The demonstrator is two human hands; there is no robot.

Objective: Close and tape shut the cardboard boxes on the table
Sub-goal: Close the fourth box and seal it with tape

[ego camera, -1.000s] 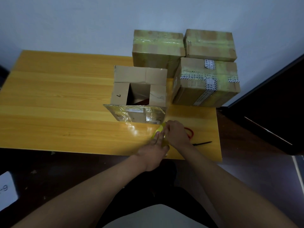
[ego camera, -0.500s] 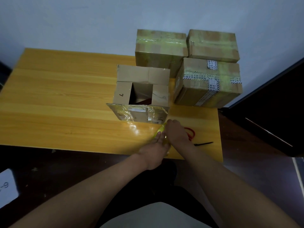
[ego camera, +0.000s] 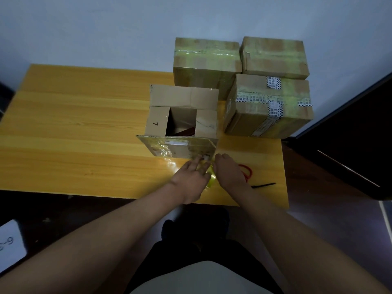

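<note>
Wood table (ego camera: 84,128): open box (ego camera: 183,115), taped front flap (ego camera: 178,146).

Both hands, left hand (ego camera: 191,179) and right hand (ego camera: 228,172), meet at yellow tape (ego camera: 211,177) just below the open box (ego camera: 182,122) (flaps up)

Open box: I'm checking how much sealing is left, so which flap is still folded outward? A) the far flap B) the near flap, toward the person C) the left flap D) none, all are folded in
B: the open box has its far and side flaps folded in, while the near flap, covered in shiny tape, sticks out toward the person.
</note>
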